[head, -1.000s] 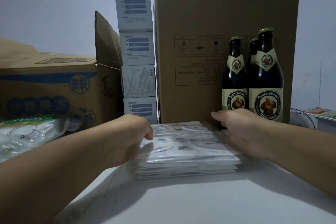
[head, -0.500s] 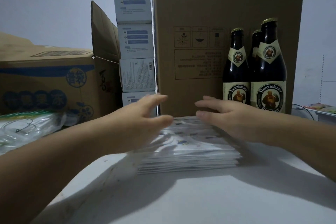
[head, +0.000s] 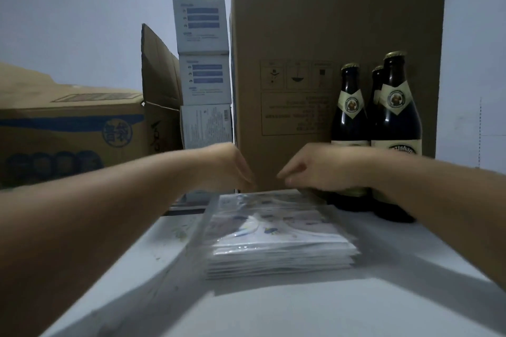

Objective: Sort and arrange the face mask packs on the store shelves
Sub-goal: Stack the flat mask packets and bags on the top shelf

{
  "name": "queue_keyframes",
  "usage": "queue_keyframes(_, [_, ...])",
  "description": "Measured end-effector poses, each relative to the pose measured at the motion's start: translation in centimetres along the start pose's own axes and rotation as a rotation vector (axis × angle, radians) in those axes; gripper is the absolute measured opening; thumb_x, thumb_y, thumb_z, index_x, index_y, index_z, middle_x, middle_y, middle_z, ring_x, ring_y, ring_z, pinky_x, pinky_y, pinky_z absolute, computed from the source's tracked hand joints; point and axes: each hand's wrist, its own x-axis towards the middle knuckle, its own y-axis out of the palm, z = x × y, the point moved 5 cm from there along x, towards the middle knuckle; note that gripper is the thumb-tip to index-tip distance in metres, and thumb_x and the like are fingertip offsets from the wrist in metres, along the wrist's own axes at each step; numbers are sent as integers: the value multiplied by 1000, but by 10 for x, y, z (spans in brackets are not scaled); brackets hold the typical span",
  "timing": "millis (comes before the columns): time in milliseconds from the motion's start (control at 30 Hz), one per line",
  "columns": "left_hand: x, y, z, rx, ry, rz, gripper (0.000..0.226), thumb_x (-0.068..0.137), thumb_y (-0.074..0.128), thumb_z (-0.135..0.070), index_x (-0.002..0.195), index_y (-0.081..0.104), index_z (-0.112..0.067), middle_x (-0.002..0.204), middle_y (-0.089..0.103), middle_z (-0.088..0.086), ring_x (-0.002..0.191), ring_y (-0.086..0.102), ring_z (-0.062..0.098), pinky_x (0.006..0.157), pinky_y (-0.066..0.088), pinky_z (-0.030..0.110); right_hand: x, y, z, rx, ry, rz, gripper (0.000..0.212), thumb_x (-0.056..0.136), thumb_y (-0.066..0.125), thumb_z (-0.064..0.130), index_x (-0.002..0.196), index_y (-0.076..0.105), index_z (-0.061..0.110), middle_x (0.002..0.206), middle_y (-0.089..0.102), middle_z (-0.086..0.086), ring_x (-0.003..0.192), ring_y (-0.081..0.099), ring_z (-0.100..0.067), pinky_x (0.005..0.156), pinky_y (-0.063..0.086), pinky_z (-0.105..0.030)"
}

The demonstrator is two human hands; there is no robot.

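- We judge the step in hand to be squaring up the stack of face mask packs [head: 279,241], which lies flat on the white shelf [head: 301,309], just in front of the tall cardboard box [head: 336,76].
- Our left hand [head: 227,169] is above the stack's far left corner, fingers pointing down and loosely bent; we cannot tell whether the tips touch the packs.
- Our right hand [head: 320,169] is above the far edge, fingers loosely curled and holding nothing we can make out; the view is blurred there.
- The beer bottles [head: 383,128] stand just beside the stack on the right, close behind our right wrist.
- The packs look slightly fanned at the near edge, so next we would likely press in from both sides or the back to even them.
- That calls for a light touch: the slick wrappers could slide, and a wide sweep of the right arm could knock the bottles.
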Motion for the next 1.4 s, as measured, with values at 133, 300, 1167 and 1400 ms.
queue_keyframes(133, [18, 22, -2, 57, 8, 195, 30, 84, 71, -36, 109, 74, -21, 104, 72, 1, 91, 67, 18, 68, 51, 21, 16, 25, -8, 27, -43, 19, 23, 88, 64, 37, 109, 72, 29, 91, 66, 22, 84, 59, 3, 75, 43, -15])
queue_keyframes(300, [28, 25, 5, 42, -5, 199, 32, 78, 75, -43, 106, 75, -27, 100, 72, -5, 91, 66, 14, 66, 53, 21, 20, 33, -17, 135, -26, -18, 34, 83, 68, 45, 113, 70, 29, 111, 66, 20, 96, 59, 5, 87, 44, -16])
queue_keyframes(1167, [28, 5, 15, 139, 99, -26, 36, 77, 70, -52, 102, 74, -27, 95, 69, -14, 85, 62, 8, 78, 50, 23, 18, 29, -19, 162, -6, -88, 26, 94, 56, 32, 117, 67, 28, 124, 62, 14, 117, 54, -5, 103, 38, -22])
queue_keyframes(1400, [5, -10, 20, 124, -29, -80, 25, 86, 64, -36, 104, 74, -21, 97, 71, -4, 87, 64, 13, 80, 54, 26, -1, -1, -6, 29, 29, -77, 36, 99, 43, 37, 134, 53, 32, 143, 47, 14, 130, 42, -7, 99, 27, -17])
